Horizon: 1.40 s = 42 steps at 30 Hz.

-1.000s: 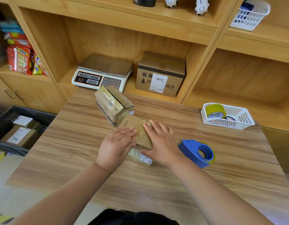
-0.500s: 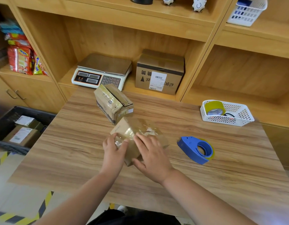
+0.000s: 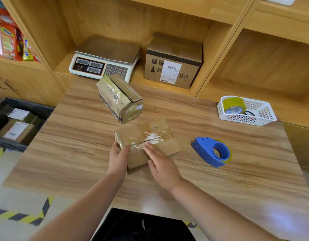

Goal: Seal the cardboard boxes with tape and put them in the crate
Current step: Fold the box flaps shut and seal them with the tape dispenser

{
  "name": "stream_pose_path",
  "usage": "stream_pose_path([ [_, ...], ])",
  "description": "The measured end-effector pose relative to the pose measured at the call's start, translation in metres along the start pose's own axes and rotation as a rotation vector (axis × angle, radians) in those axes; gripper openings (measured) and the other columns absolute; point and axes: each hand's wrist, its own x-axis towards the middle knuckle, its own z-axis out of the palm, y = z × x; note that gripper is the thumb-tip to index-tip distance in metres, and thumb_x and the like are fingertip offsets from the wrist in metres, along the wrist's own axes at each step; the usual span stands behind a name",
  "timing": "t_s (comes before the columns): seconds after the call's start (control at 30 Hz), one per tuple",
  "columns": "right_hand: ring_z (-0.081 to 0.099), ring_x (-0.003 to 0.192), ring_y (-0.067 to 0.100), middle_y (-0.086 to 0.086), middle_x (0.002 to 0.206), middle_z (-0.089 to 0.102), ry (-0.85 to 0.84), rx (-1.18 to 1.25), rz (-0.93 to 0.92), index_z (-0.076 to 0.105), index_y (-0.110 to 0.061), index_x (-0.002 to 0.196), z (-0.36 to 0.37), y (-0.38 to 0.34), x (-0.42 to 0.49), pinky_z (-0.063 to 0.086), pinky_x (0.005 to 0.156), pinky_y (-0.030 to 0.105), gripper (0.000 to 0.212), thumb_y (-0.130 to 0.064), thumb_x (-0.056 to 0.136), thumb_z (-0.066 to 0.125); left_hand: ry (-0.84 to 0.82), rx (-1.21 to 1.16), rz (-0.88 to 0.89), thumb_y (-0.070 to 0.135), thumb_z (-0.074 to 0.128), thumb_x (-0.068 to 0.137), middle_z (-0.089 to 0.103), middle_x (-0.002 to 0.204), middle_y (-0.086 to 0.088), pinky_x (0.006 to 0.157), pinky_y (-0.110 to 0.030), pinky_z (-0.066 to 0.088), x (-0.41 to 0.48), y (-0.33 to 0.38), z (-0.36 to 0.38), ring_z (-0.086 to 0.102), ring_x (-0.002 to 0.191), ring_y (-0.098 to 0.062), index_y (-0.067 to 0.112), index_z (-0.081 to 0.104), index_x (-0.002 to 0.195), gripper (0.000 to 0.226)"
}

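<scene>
- The wood-grain worktop (image 3: 72, 153) stands against a wall of light wooden shelving (image 3: 219, 13).
- A small cardboard box (image 3: 155, 136) lies on the worktop near its middle, its top seam covered with glossy clear tape.
- The left hand (image 3: 119, 159) holds this box at its near left corner; its grip is closed round the corner, thumb on top and fingers down the left side.
- The right hand (image 3: 161, 165) lies on the box's near top edge, its grip spread, with straight fingers reaching onto the tape; it is blurred.
- A second taped cardboard box (image 3: 119, 100) sits tilted just behind the first one, and the two do not touch.
- A blue tape dispenser (image 3: 211, 152) lies on the worktop to the right of the hands.
- A white basket (image 3: 254, 117) at the worktop's far right holds a roll of yellowish tape (image 3: 234, 104).
- In the shelf bay behind stand a digital scale (image 3: 105, 61) and a larger labelled carton (image 3: 173, 61).
- Bright snack packets (image 3: 7, 42) fill a shelf at the far left.
- A black crate (image 3: 28, 105) sits low beside the worktop's left edge, with labelled boxes (image 3: 16, 130) inside.
- Yellow-and-black hazard striping (image 3: 19, 215) marks the pale floor.
</scene>
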Motion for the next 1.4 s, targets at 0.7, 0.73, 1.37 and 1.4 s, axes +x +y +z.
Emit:
stream_pose_path([
  [0.7, 0.038, 0.135, 0.019, 0.005, 0.150, 0.039, 0.127, 0.281, 0.614, 0.021, -0.016, 0.151, -0.027, 0.053, 0.044, 0.029, 0.106, 0.027, 0.056, -0.026, 0.101, 0.042, 0.209, 0.453, 0.020, 0.036, 0.037, 0.101, 0.060, 0.116, -0.022, 0.077, -0.033, 0.034, 0.030, -0.007, 0.016, 0.053, 0.109, -0.036, 0.001, 0.052, 0.118, 0.042],
  [0.73, 0.038, 0.136, 0.020, 0.005, 0.149, 0.039, 0.110, 0.313, 0.633, 0.022, -0.016, 0.151, -0.028, 0.055, 0.046, 0.029, 0.107, 0.027, 0.055, -0.026, 0.101, 0.041, 0.220, 0.468, 0.026, 0.036, 0.037, 0.101, 0.060, 0.115, -0.022, 0.076, -0.033, 0.033, 0.030, -0.007, 0.017, 0.053, 0.107, -0.036, 0.001, 0.053, 0.117, 0.042],
  [1.37, 0.054, 0.115, 0.033, 0.015, 0.125, 0.058, 0.094, 0.438, 0.667, 0.050, -0.003, 0.125, -0.039, 0.070, 0.070, 0.043, 0.088, 0.034, 0.059, -0.052, 0.091, 0.052, 0.282, 0.339, 0.138, 0.029, 0.041, 0.101, 0.058, 0.089, 0.008, 0.077, -0.027, 0.036, 0.003, -0.015, 0.025, 0.053, 0.091, -0.017, 0.019, 0.057, 0.107, 0.019],
  [1.4, 0.054, 0.116, 0.034, 0.015, 0.126, 0.057, 0.086, 0.455, 0.647, 0.048, -0.004, 0.128, -0.038, 0.073, 0.068, 0.044, 0.092, 0.037, 0.061, -0.053, 0.092, 0.050, 0.291, 0.298, 0.132, 0.029, 0.042, 0.101, 0.059, 0.091, 0.010, 0.078, -0.027, 0.038, 0.000, -0.017, 0.026, 0.054, 0.092, -0.014, 0.023, 0.057, 0.109, 0.019],
])
